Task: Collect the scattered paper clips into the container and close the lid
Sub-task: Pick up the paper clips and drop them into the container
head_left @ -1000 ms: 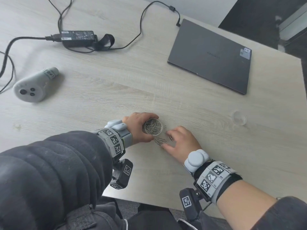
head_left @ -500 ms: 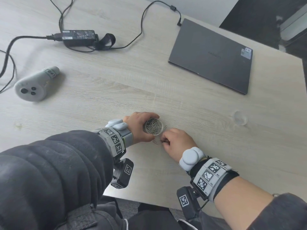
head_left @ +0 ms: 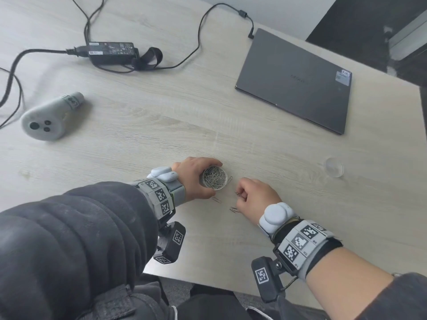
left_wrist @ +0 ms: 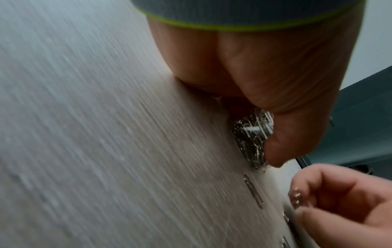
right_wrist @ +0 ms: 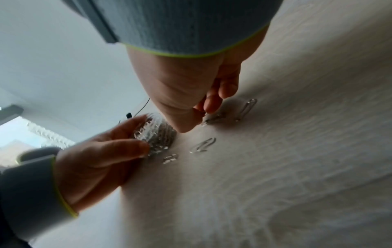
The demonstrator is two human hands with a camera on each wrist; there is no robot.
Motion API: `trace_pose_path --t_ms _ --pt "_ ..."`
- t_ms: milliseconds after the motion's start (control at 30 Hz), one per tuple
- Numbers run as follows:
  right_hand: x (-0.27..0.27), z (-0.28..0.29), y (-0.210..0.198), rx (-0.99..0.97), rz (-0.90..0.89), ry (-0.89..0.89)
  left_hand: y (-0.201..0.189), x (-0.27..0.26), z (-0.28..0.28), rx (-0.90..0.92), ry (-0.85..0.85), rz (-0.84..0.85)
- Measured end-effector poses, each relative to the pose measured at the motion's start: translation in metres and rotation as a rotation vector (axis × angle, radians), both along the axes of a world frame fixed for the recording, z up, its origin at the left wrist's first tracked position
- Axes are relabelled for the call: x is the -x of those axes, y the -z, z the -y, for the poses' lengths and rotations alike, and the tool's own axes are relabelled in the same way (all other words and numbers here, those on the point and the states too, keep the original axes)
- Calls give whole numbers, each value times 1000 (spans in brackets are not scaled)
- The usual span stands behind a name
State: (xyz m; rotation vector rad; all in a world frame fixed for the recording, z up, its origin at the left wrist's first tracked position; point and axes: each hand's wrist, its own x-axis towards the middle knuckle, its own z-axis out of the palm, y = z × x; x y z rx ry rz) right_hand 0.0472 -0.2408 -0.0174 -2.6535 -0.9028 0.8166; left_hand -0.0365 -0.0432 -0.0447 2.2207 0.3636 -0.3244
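A small round clear container full of silver paper clips stands on the table, and my left hand grips its side. Just right of it my right hand pinches a paper clip between thumb and fingers, a little above the wood. Loose clips lie around: one below the container, one by my right palm, one at the container's right edge. In the right wrist view, clips lie near my fingers. The clear lid lies far right.
A closed dark laptop sits at the back right. A power adapter with cables lies at the back left, and a grey controller at the left. The table's front edge runs close to my body.
My right hand drew back from the container to the right and lifted a clip in a pinch. Loose clips it covered now show. The left hand kept its hold on the container.
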Motion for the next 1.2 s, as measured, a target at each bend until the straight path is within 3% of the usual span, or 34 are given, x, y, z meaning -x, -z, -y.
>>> trace_pose_path --t_ms 100,200,433,667,967,1200 --pt "3 -9 -9 -231 -24 149 0 0 0 5 -7 -2" --pt "6 -26 -18 -408 -43 187 5 0 0 13 -1 20" --pt "0 -29 -16 -449 -48 210 0 0 0 1 4 -3" --pt "13 -7 5 -162 -62 46 3 0 -1 17 5 6" --pt "8 -11 9 -78 33 -42 6 0 0 25 -3 25" --pt "-21 2 8 -96 63 10 -1 0 -1 18 5 -6"
